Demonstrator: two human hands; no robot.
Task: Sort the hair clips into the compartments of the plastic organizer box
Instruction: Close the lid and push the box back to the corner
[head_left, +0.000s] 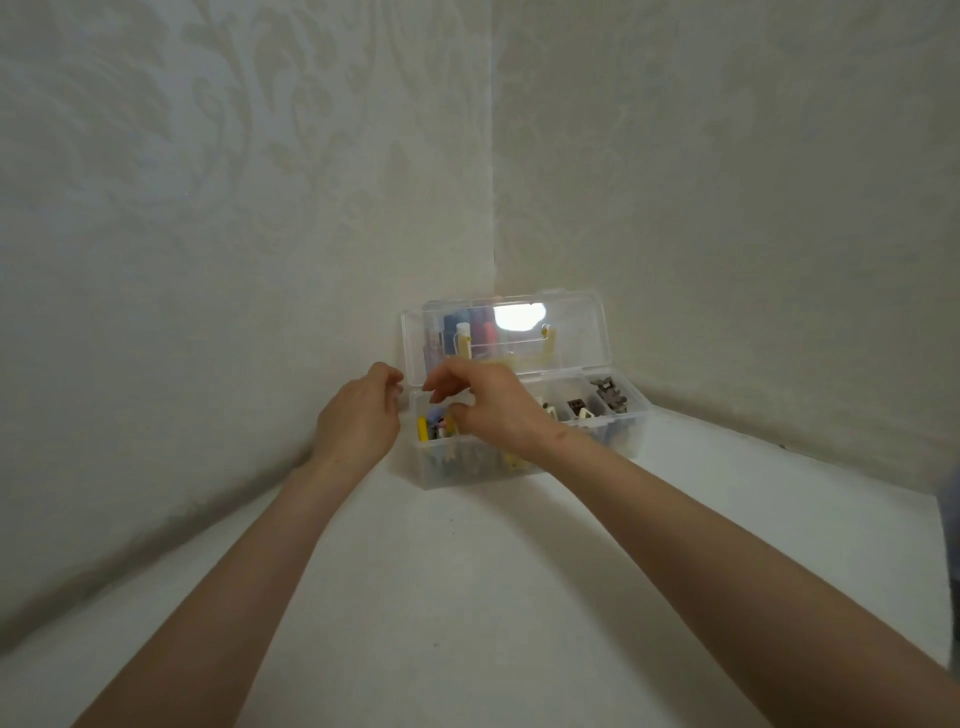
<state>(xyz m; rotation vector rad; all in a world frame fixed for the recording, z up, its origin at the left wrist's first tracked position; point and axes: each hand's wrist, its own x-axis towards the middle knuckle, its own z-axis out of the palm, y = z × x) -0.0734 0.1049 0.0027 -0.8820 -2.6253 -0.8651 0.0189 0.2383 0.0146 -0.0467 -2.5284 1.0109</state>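
A clear plastic organizer box (631, 434) stands in the corner of a white surface, its lid (571, 332) tilted up and back. Colourful hair clips (434, 423), yellow and purple, fill the left compartment. Dark clips (610, 395) lie in the right compartments. My left hand (358, 421) is at the box's left end, its curled fingertips on the upper left corner. My right hand (493, 405) hovers over the left compartment with thumb and fingers loosely curled and apart. I see nothing between them. The hand hides the middle of the box.
Patterned wallpaper walls (260, 208) meet right behind the box and close it in at the back and left. The white surface (467, 597) stretches toward me between my forearms. Something dark (950, 519) shows at the right edge.
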